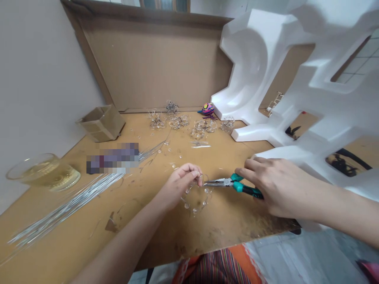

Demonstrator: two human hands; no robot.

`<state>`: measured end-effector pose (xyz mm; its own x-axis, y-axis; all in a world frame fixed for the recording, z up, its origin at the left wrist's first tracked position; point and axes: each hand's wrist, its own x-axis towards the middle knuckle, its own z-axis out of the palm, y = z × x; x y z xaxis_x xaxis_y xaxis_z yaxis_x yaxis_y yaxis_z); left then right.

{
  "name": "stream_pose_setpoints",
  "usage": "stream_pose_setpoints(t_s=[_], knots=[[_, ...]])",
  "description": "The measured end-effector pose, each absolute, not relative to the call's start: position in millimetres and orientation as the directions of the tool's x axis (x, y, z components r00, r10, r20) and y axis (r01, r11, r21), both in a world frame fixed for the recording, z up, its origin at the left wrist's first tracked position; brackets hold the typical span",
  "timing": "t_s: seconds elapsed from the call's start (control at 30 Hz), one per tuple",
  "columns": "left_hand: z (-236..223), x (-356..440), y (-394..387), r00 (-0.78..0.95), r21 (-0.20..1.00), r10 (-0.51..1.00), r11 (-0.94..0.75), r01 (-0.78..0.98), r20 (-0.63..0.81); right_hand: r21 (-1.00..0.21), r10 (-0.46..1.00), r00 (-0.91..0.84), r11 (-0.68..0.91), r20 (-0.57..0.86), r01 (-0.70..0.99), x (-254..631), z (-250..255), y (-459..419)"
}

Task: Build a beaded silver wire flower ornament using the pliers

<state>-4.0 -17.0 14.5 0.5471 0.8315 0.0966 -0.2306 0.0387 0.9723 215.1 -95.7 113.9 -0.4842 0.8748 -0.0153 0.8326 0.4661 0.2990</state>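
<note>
Over the tabletop's front half, my left hand (185,179) pinches a ring of wire with clear beads (194,210) along it. The ring hangs below the fingertips. From the right, my right hand (274,183) grips the teal and black handles of long-nose pliers (226,182). The pliers' tips lie at the top of the ring, close beside my left fingertips. I cannot tell whether the jaws are closed on the wire. Several loose clear beads (173,166) lie on the table just beyond my left hand.
On the left lie a bundle of straight wires (85,197), a glass of yellowish liquid (47,173) and a small cardboard box (102,123). Several beaded wire pieces (204,126) and a colourful ball (207,109) sit at the back. White foam packaging (251,136) borders the right.
</note>
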Motion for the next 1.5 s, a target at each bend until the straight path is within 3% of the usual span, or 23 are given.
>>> stream_pose_setpoints(t_s=[0.6,0.9,1.1,1.23,1.5], knots=[[20,-7,-19,0.607,0.947,0.785,0.084,-0.309,0.128,0.083,0.875,-0.482,0.485,-0.048,0.871,218,113,-101],[25,-6,-20,0.603,0.926,0.793,0.155,-0.345,0.092,0.055,0.904,-0.421,0.425,-0.068,0.904,218,111,-105],[23,-6,-18,0.594,0.925,0.796,0.134,-0.356,0.113,0.162,0.906,-0.422,0.415,0.015,0.896,220,103,-108],[22,-7,-18,0.599,0.929,0.795,0.14,-0.342,0.1,0.171,0.893,-0.449,0.437,0.033,0.883,221,101,-110],[24,-7,-18,0.595,0.924,0.798,0.156,-0.35,0.09,0.041,0.894,-0.446,0.445,0.031,0.895,222,95,-111]])
